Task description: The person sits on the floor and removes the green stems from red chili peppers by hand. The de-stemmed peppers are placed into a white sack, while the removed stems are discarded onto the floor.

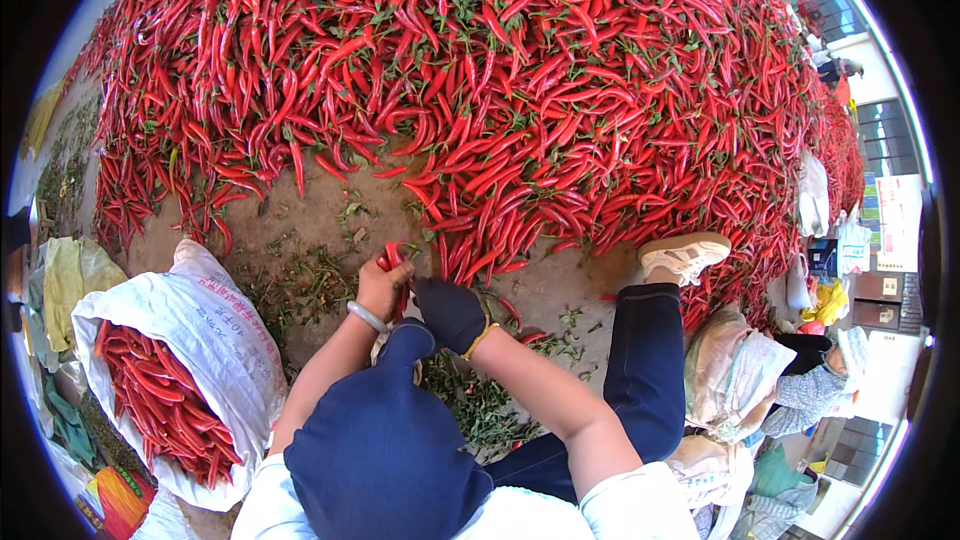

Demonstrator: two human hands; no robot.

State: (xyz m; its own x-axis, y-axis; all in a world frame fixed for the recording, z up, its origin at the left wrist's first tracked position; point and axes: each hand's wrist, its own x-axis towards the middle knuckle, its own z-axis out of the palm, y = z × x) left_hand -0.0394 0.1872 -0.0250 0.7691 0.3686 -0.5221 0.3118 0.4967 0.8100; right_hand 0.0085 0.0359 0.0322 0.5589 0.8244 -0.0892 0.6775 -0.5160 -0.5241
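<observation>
My left hand [381, 286] is bare, with a pale bangle at the wrist. Its fingers are closed around a few red chili peppers [393, 255], held upright above the floor. Right beside it is my right hand [450, 311], in a dark glove with a yellow band at the wrist. The gloved fingertips meet the lower part of the held chilies; whether they grip is hidden. Dark blue fabric [382, 442] covers the view below both hands. Beyond them, a large heap of red chilies [465, 90] with green stems spreads over the floor.
An open white woven sack [225, 330] of chilies [161, 405] stands at left. Plant scraps [315, 281] litter the concrete floor [300, 221]. My shoe [686, 253] touches the heap's edge. Stuffed sacks [731, 375] and another person [814, 390] are at right.
</observation>
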